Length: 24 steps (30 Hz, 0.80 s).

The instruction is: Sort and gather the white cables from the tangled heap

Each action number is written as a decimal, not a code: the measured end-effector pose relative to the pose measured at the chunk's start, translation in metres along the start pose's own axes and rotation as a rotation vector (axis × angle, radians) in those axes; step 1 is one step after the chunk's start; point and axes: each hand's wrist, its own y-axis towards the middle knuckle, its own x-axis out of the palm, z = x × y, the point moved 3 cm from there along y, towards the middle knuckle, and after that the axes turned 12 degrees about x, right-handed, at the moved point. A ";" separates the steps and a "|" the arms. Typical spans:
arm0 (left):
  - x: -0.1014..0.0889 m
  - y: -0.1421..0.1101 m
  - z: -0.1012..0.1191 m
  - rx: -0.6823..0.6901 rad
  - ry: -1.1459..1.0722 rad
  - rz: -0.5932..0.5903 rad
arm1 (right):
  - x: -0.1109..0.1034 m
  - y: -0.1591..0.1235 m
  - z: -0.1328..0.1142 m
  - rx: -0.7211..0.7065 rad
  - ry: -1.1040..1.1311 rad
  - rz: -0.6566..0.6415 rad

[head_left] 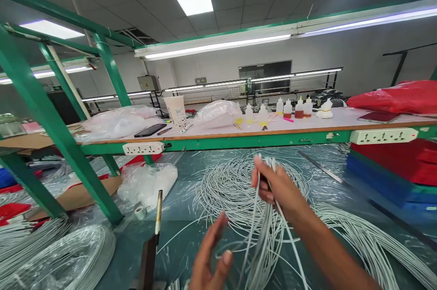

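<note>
While the right hand (278,185) is pinching grey cables (268,235) upright, the left (211,258) is hovering with spread fingers above the green tabletop (184,231), under lit ceiling panels (194,0).

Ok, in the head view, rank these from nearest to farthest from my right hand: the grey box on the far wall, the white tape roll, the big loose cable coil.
From the right hand:
1. Big loose cable coil: just behind and below it, mid-table.
2. White tape roll: left side of the table.
3. Grey wall box: beyond the shelf, left.
</note>
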 end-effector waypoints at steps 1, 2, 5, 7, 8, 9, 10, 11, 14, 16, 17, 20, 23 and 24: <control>-0.002 0.015 0.022 0.070 0.005 -0.043 | 0.005 0.002 -0.023 -0.068 -0.081 -0.045; -0.003 0.030 0.045 0.122 0.047 -0.086 | 0.013 0.004 -0.044 -0.130 -0.134 -0.083; 0.007 0.077 0.115 0.260 0.119 -0.268 | 0.038 0.007 -0.096 -0.356 -0.295 -0.036; 0.020 0.103 0.153 0.296 0.075 -0.339 | 0.054 0.006 -0.124 -0.524 -0.478 0.065; 0.028 0.113 0.168 0.327 0.003 -0.373 | 0.061 0.004 -0.136 -0.594 -0.588 0.104; 0.036 0.121 0.180 0.331 -0.057 -0.416 | 0.067 0.003 -0.148 -0.644 -0.701 0.131; 0.044 0.128 0.189 0.320 -0.101 -0.445 | 0.071 0.002 -0.159 -0.670 -0.810 0.149; 0.050 0.133 0.195 0.296 -0.128 -0.469 | 0.074 0.001 -0.170 -0.683 -0.903 0.160; 0.065 0.144 0.204 0.225 -0.170 -0.523 | 0.068 0.003 -0.197 -0.695 -1.091 0.167; 0.071 0.154 0.210 0.226 -0.214 -0.517 | 0.054 0.004 -0.208 -0.756 -1.089 0.166; 0.072 0.162 0.214 0.244 -0.245 -0.478 | 0.043 0.004 -0.210 -0.797 -1.036 0.180; 0.067 0.193 0.225 0.341 -0.366 -0.159 | 0.004 0.000 -0.192 -0.809 -0.687 0.276; 0.061 0.221 0.232 0.356 -0.495 0.145 | -0.017 -0.002 -0.141 -0.528 -0.365 0.224; 0.063 0.227 0.233 0.344 -0.524 0.194 | -0.015 -0.003 -0.121 -0.439 -0.319 0.145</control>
